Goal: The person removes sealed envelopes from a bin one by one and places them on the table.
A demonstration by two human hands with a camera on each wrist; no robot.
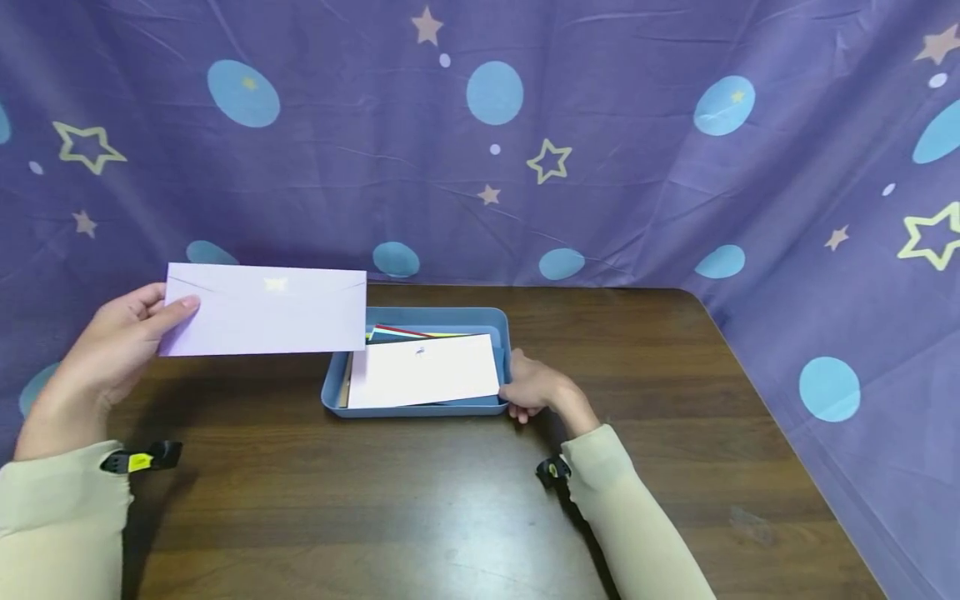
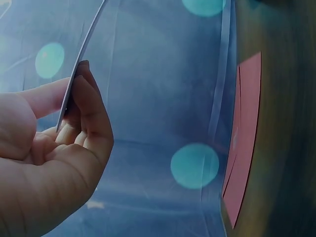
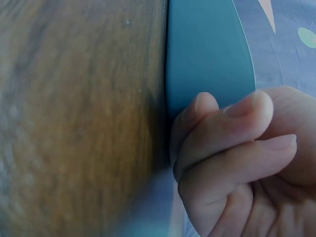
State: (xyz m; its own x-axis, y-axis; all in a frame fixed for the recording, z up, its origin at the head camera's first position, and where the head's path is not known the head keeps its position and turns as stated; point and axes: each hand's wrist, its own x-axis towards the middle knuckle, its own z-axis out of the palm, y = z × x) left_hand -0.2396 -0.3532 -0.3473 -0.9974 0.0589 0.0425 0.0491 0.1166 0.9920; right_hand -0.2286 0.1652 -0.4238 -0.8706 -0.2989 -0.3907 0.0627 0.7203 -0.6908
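Note:
My left hand pinches the left end of a lavender envelope, thumb in front and fingers behind. The envelope is held up, flap side facing me, with a small pale-gold mark on its flap. Seen edge-on in the left wrist view, it is a thin line between the thumb and curled fingers. My right hand grips the right end of a blue tray, its fingers curled against the tray's outer wall. A white envelope with a small dark mark lies on top in the tray.
Under the white envelope, edges of other coloured envelopes show. A pink-red envelope lies on the table in the left wrist view; the lavender one hides that spot from the head view. A purple patterned curtain hangs behind the wooden table.

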